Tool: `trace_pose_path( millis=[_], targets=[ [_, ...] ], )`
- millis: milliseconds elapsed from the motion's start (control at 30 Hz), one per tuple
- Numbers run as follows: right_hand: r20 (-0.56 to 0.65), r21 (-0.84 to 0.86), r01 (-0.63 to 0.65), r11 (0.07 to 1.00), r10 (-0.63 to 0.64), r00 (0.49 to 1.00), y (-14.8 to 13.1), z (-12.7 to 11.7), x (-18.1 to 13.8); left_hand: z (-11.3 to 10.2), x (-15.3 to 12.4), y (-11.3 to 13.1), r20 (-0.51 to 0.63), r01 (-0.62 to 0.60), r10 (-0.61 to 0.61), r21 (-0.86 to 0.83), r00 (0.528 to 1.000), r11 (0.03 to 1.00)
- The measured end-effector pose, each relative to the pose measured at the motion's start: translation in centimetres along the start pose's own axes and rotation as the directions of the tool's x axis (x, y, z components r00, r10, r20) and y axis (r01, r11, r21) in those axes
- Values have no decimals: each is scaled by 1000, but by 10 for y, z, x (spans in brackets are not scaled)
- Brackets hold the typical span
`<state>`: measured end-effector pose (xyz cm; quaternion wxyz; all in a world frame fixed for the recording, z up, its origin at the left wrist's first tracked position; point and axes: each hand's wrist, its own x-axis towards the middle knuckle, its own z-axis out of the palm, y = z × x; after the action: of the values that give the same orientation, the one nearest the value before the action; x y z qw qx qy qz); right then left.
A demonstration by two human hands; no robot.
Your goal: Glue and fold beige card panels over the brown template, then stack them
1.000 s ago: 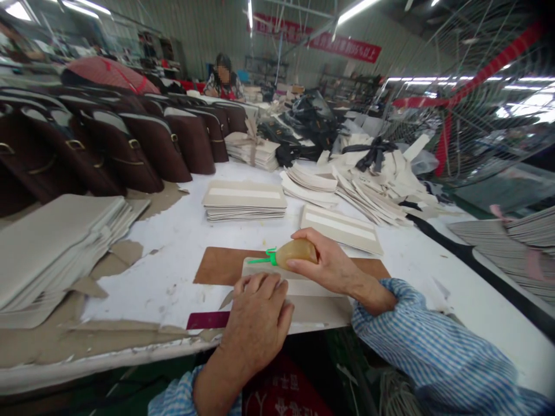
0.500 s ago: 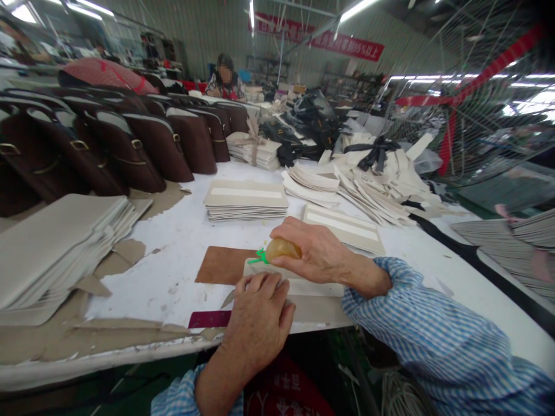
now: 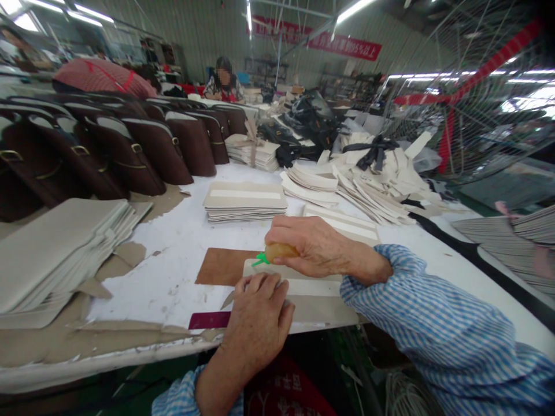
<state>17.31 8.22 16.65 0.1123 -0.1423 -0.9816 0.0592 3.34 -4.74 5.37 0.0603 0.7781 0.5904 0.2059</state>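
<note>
Single head-worn view, facing forward and down: hands (image 3: 260,312) close, table (image 3: 468,283) midway, back wall (image 3: 202,32) distant.

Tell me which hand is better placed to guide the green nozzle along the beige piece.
Probably the right hand: it grips the yellowish bottle, whose green nozzle is near the far edge of the beige piece. The left hand rests on that piece, apparently steadying it.

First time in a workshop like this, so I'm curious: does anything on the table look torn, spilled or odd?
Yes: the white covering has a ragged, torn-looking left edge, with brown sheet showing beyond it. No clear spill shows by the bottle in the right hand.
</note>
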Motion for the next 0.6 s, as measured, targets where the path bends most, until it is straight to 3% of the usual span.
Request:
trace_pose_path(
  millis=[367,600],
  targets=[
    [49,-26,-23,999,24,999,0,-7,0,1,0,-2,-4,-1,1,1,1000,1000],
    [-12,-22,2,1000,-2,1000,0,0,4,1,0,-2,-6,-2,2,14,1000,1000]
  ],
)
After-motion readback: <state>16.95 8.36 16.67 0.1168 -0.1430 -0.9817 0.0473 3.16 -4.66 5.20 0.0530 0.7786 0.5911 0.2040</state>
